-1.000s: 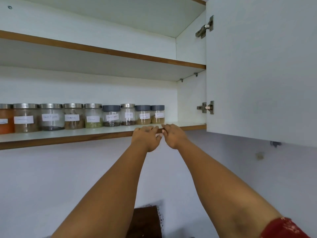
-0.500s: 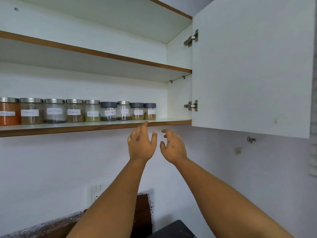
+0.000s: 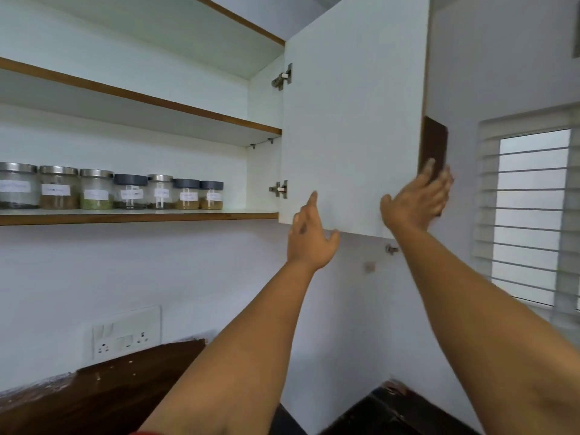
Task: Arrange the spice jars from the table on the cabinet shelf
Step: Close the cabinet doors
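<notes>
Jars of clear glass with steel and grey lids and white paper labels (image 3: 131, 191) stand in a tidy row on the lower white cabinet shelf with its brown wood edge (image 3: 138, 216), so the arranging itself looks finished, and the step in hand seems to be shutting the white cabinet door (image 3: 351, 120), which hangs open on two metal hinges (image 3: 279, 189). The right hand (image 3: 416, 200) is raised at the door's outer edge, fingers straight and spread over the dark brown outer face; the blur hides whether it is actually touching. The left hand (image 3: 309, 238) hovers at the door's bottom edge, fingers relaxed and wide, holding nothing. To do this well, I would press with the flat right palm near the free edge, far from the hinges, and swing the door steadily, slowing before it meets the frame so the jars are not jarred. The left hand should stay clear of the hinge side and the closing gap. Below, a dark wooden worktop (image 3: 103, 390) carries no jars that I can see.
</notes>
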{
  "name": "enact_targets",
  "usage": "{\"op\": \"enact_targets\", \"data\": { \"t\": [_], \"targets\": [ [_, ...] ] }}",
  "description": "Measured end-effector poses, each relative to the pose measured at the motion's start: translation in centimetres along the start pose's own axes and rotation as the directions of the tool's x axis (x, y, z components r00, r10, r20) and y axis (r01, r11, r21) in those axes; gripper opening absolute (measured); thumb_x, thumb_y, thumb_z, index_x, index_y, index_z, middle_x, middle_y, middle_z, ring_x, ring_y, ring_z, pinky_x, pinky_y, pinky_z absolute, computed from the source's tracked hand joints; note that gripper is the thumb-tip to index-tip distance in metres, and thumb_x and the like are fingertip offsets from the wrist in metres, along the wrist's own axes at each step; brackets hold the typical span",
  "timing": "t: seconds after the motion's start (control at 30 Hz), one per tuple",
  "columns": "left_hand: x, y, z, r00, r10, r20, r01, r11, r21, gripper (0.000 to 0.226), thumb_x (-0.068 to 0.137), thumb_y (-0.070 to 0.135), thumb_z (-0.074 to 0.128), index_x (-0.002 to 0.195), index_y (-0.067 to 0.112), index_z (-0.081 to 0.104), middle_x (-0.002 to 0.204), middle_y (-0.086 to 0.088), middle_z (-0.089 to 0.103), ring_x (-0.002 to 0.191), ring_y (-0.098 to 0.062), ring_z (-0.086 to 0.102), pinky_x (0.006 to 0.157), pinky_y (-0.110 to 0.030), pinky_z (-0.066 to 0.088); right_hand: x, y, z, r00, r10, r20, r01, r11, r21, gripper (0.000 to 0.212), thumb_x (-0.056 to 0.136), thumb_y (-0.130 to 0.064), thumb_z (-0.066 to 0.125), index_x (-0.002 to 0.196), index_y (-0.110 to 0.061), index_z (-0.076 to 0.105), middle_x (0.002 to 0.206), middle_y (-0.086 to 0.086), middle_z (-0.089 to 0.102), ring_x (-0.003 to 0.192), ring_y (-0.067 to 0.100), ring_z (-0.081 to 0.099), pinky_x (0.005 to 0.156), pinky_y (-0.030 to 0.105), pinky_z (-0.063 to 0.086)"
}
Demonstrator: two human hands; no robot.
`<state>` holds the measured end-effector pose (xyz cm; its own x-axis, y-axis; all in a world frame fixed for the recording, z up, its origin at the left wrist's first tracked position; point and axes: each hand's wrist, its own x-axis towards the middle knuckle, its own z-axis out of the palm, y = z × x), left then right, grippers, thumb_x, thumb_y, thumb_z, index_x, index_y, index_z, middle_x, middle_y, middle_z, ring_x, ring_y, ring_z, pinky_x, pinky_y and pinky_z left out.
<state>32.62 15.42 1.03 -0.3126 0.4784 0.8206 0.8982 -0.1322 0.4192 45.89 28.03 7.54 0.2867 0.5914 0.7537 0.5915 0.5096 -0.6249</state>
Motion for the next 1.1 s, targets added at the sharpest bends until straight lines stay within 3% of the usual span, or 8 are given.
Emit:
{"op": "enact_targets", "data": {
  "t": [0.1, 0.17, 0.43, 0.63, 0.73, 0.83, 0.97, 1.1],
  "targets": [
    [0.1, 4.3, 3.8, 0.994, -0.002, 0.11, 0.007, 0.999, -0.047, 0.085, 0.092, 0.03, 0.057, 0.155, 0.018, 0.001, 0.159, -0.004, 0.02, 0.143, -0.028, 0.022, 0.113, -0.042, 0.026, 2.2, 5.2, -1.4, 0.876, 0.084, 0.475, -0.16, 0.98, 0.121, 0.104, 0.083, -0.028, 0.073, 0.154, -0.01, 0.0, 0.158, 0.018, 0.016, 0.145, 0.036, 0.019, 0.116, 0.045, 0.027],
    [0.1, 6.1, 5.6, 0.988, -0.034, 0.151, 0.045, 0.996, -0.071, 0.081, 0.095, 0.031, 0.054, 0.155, 0.018, 0.001, 0.162, -0.003, 0.015, 0.146, -0.027, 0.018, 0.116, -0.04, 0.022, 1.6, 6.4, -1.4, 0.772, 0.037, 0.635, -0.213, 0.956, 0.202, 0.075, 0.09, -0.023, 0.066, 0.148, -0.005, 0.023, 0.148, 0.018, 0.04, 0.133, 0.037, 0.042, 0.107, 0.046, 0.04],
    [-1.2, 6.9, 5.0, 0.978, -0.208, 0.009, 0.2, 0.925, -0.324, 0.055, 0.102, 0.035, 0.044, 0.15, 0.014, 0.028, 0.153, -0.007, 0.036, 0.139, -0.022, 0.038, 0.116, -0.039, 0.031, -6.3, 1.7, -2.9, 0.931, -0.09, 0.354, -0.045, 0.933, 0.357, 0.028, 0.091, -0.029, 0.056, 0.109, -0.009, 0.051, 0.104, 0.014, 0.067, 0.093, 0.033, 0.064, 0.069, 0.032, 0.043],
    [-4.4, 0.7, -3.2, 0.955, -0.186, -0.231, 0.107, 0.943, -0.316, 0.04, 0.098, 0.033, 0.053, 0.134, 0.018, 0.042, 0.125, 0.001, 0.059, 0.107, -0.009, 0.061, 0.091, -0.029, 0.053, -14.5, -5.1, -2.0, 0.857, -0.483, 0.179, 0.289, 0.739, 0.609, 0.011, 0.094, -0.028, 0.05, 0.088, -0.023, 0.042, 0.09, 0.002, 0.062, 0.074, 0.018, 0.057, 0.059, 0.027, 0.041],
    [-5.1, -2.2, -7.8, 0.924, -0.126, -0.361, 0.091, 0.989, -0.114, 0.044, 0.098, 0.029, 0.052, 0.137, 0.014, 0.037, 0.126, -0.001, 0.055, 0.11, -0.016, 0.06, 0.087, -0.028, 0.053, -17.2, -9.2, 0.3, 0.826, -0.546, 0.141, 0.366, 0.709, 0.603, 0.019, 0.097, -0.028, 0.048, 0.113, -0.018, 0.047, 0.116, 0.005, 0.056, 0.1, 0.021, 0.059, 0.075, 0.029, 0.056],
    [-4.3, -4.4, -12.5, 0.884, 0.023, -0.466, 0.046, 0.989, 0.137, 0.044, 0.097, 0.024, 0.054, 0.138, 0.015, 0.04, 0.129, -0.003, 0.053, 0.112, -0.01, 0.056, 0.086, -0.023, 0.05, -20.3, -13.7, 3.3, 0.725, -0.659, 0.203, 0.347, 0.603, 0.718, 0.067, 0.097, -0.029, 0.053, 0.152, -0.017, 0.017, 0.159, 0.006, 0.015, 0.145, 0.028, 0.022, 0.109, 0.032, 0.035],
    [-3.6, -8.0, -16.7, 0.907, 0.081, -0.412, 0.073, 0.936, 0.345, 0.037, 0.1, 0.022, 0.045, 0.136, 0.023, 0.049, 0.126, 0.003, 0.054, 0.101, 0.0, 0.055, 0.079, -0.018, 0.047, -23.4, -18.4, 7.4, 0.661, -0.735, 0.15, 0.439, 0.541, 0.718, 0.074, 0.1, -0.032, 0.043, 0.153, -0.03, -0.009, 0.162, 0.004, -0.01, 0.149, 0.028, -0.005, 0.118, 0.041, 0.022],
    [-2.6, -13.3, -19.7, 0.903, -0.008, -0.429, 0.199, 0.893, 0.403, 0.039, 0.101, 0.028, 0.045, 0.14, 0.023, 0.049, 0.127, 0.004, 0.056, 0.102, -0.01, 0.061, 0.079, -0.022, 0.047, -26.4, -22.8, 11.8, 0.644, -0.737, 0.205, 0.468, 0.591, 0.656, 0.065, 0.103, -0.033, 0.025, 0.151, -0.017, -0.016, 0.16, 0.005, -0.019, 0.148, 0.024, -0.016, 0.121, 0.044, 0.011]
  ]
}}
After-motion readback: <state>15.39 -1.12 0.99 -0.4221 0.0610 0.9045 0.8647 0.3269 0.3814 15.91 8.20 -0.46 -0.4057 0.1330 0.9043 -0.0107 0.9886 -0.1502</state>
